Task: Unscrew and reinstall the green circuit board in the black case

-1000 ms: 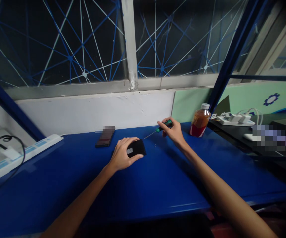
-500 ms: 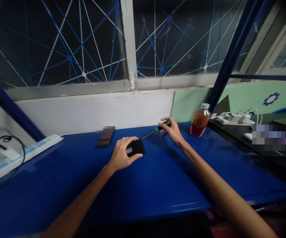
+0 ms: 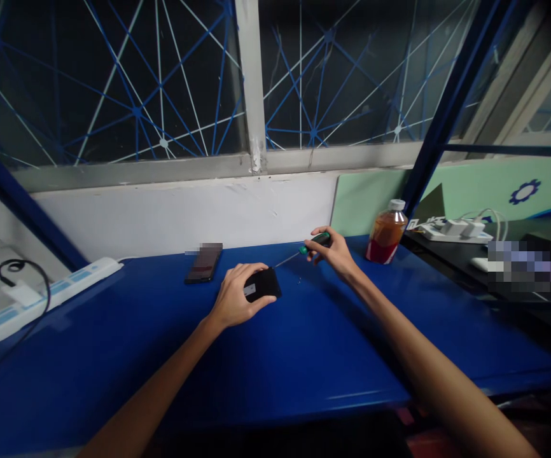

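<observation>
My left hand (image 3: 237,298) grips a flat black rectangular case (image 3: 266,283) with a small pale label on its face, fingers over its far edge and thumb along the near one. In my right hand (image 3: 333,253) is a screwdriver (image 3: 320,240) with a green and black handle, pinched between thumb and fingers. Its thin shaft slants down to the left, and the tip is at the case's far right corner; whether it sits in a screw is too small to tell. Tiny shiny bits, perhaps screws (image 3: 299,280), lie on the blue table (image 3: 304,356) right of the case.
A dark phone (image 3: 204,263) lies behind my left hand. At the left is a white power strip (image 3: 56,298) with a black cable. A bottle of orange-brown drink (image 3: 386,233) stands behind my right hand, and another power strip (image 3: 457,230) lies farther right.
The fingers of my right hand have shifted slightly on the screwdriver handle. My left hand and the case keep their place.
</observation>
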A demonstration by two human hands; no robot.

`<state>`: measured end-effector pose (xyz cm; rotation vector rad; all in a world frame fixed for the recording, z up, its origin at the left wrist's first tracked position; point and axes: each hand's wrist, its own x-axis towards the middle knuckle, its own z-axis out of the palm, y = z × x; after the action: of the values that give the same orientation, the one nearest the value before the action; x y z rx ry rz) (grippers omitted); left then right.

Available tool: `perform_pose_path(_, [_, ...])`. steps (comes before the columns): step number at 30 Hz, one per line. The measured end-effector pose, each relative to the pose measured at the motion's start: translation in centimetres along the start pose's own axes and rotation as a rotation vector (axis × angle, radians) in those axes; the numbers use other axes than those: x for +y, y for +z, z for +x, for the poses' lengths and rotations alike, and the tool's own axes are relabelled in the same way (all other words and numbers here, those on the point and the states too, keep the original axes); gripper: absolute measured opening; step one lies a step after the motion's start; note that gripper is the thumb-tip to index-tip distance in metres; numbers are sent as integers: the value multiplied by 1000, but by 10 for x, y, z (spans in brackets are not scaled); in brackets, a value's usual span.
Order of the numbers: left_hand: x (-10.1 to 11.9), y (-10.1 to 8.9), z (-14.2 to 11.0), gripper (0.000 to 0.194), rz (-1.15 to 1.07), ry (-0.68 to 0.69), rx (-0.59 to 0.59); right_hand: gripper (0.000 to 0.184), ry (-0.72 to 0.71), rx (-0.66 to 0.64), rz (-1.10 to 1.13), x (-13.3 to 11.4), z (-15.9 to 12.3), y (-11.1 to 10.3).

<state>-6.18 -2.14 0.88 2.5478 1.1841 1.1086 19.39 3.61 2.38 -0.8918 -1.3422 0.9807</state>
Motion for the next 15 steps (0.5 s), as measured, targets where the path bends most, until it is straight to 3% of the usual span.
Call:
perform_pose_path(5, [1,-1,0,47,8,-2,-5,38,-84,85,-109,1,-1,1])
perform_pose_path(11, [1,-2,1,47,3,-12,17,48,21,-31,-1,-6,-1,0])
perform_pose_path(15, [1,-2,1,47,2,-7,9,43,-62,45,-80,-5,-2,1])
